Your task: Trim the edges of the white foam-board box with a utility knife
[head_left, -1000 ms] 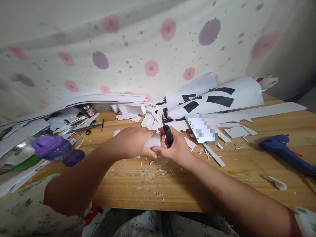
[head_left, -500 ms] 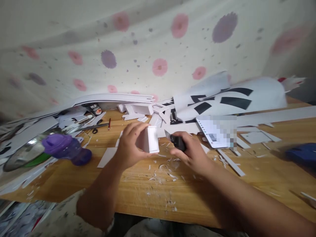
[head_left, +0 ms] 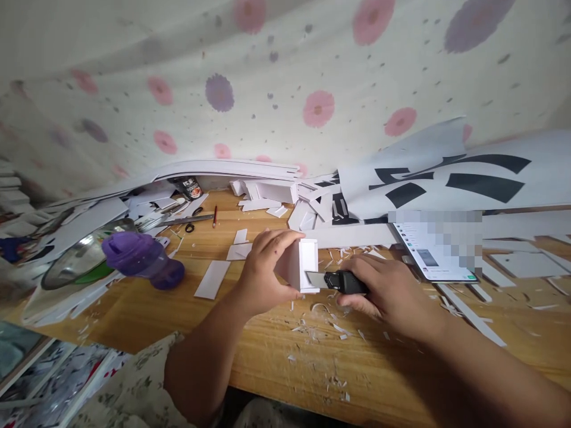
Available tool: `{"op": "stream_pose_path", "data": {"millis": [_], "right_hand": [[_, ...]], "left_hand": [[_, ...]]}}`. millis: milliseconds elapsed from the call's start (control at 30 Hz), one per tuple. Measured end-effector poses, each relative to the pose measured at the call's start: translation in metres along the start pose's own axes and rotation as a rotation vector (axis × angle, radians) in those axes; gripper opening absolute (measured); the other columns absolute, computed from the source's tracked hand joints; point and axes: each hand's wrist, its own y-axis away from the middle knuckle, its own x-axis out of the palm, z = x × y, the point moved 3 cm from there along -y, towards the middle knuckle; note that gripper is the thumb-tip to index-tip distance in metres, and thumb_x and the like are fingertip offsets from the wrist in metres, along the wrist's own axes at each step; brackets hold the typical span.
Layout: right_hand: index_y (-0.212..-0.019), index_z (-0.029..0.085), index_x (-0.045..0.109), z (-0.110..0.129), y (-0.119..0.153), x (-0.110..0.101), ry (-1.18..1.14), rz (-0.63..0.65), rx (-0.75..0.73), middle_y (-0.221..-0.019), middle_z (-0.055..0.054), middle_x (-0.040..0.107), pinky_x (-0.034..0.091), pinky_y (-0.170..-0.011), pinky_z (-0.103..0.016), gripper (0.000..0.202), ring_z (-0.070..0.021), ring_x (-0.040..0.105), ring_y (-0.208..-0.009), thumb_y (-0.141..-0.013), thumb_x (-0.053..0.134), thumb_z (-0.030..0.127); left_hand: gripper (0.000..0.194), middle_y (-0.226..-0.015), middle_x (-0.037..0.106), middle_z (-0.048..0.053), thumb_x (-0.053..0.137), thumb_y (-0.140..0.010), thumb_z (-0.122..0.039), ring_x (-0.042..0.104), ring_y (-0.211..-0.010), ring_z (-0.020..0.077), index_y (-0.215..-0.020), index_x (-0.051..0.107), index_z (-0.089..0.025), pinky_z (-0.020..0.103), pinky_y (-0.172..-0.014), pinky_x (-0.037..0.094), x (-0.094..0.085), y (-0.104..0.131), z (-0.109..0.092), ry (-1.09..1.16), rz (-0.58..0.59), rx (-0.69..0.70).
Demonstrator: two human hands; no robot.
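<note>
A small white box-like piece (head_left: 308, 261) is upright between the thumb and fingers of my left hand (head_left: 267, 270), above the wooden table (head_left: 267, 362). My right hand (head_left: 388, 291) is closed around the black handle of a utility knife (head_left: 345, 282). Its blade points left and lies across the near face of the white piece; whether it touches is hard to tell. Thin white shavings (head_left: 341, 330) are scattered on the table just below and to the right of the piece.
A purple bottle (head_left: 143, 258) stands at the left beside a metal bowl (head_left: 66, 261). Scissors (head_left: 191, 221) and a red pencil (head_left: 215, 216) lie farther back. A tablet (head_left: 437, 249), white strips (head_left: 473, 315) and a patterned sheet (head_left: 482, 178) are at the right.
The view has shifted, so the table things appear displaced. My right hand has brought the knife up to the white piece; the blade was apart from it before and now overlaps its face.
</note>
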Motion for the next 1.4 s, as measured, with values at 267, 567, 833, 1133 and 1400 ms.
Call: {"op": "stream_pose_path", "data": {"millis": [267,567,833,1133,1400], "right_hand": [[-0.082,0.017,0.057,0.001,0.000,-0.002,0.032,-0.052,-0.037,-0.065,-0.006,0.061,0.035,-0.049,-0.027,0.051,-0.0167,0.053,-0.054,-0.091,0.033,0.061],[-0.085,0.018,0.058,-0.005,0.000,-0.006,0.068,-0.051,0.016,-0.070,-0.007,0.065,0.037,-0.054,-0.029,0.055,-0.0180,0.056,-0.059,-0.089,0.031,0.065],[-0.083,0.016,0.056,-0.009,0.001,-0.007,0.112,-0.085,-0.009,-0.067,-0.007,0.062,0.037,-0.051,-0.027,0.054,-0.0171,0.056,-0.057,-0.090,0.031,0.063],[-0.079,0.017,0.054,0.008,-0.003,-0.009,0.056,-0.129,-0.011,-0.064,-0.004,0.060,0.040,-0.048,-0.026,0.051,-0.0152,0.054,-0.053,-0.092,0.030,0.060],[-0.083,0.016,0.054,0.008,-0.005,-0.006,0.071,-0.125,-0.003,-0.064,-0.004,0.061,0.038,-0.047,-0.026,0.047,-0.0162,0.056,-0.054,-0.093,0.034,0.057]], "left_hand": [[0.073,-0.114,0.063,0.008,0.081,-0.055,-0.021,0.057,-0.104,0.0269,-0.121,0.049,-0.024,0.042,-0.091,0.045,-0.003,0.000,-0.002,0.013,0.024,0.018],[0.071,-0.113,0.061,0.007,0.079,-0.056,-0.023,0.056,-0.106,0.0260,-0.120,0.050,-0.024,0.042,-0.096,0.041,-0.002,0.004,-0.006,0.086,0.118,0.027],[0.073,-0.110,0.061,0.006,0.081,-0.052,-0.024,0.056,-0.103,0.0264,-0.118,0.050,-0.023,0.045,-0.096,0.039,-0.003,0.000,-0.009,0.123,0.207,0.035],[0.060,-0.107,0.062,0.007,0.075,-0.060,-0.026,0.057,-0.099,0.0264,-0.114,0.051,-0.024,0.042,-0.085,0.036,-0.002,-0.001,-0.015,-0.101,0.053,0.067],[0.054,-0.107,0.064,0.007,0.074,-0.062,-0.029,0.058,-0.099,0.0257,-0.112,0.052,-0.024,0.040,-0.084,0.036,-0.002,-0.002,-0.018,-0.086,0.110,0.040]]}}
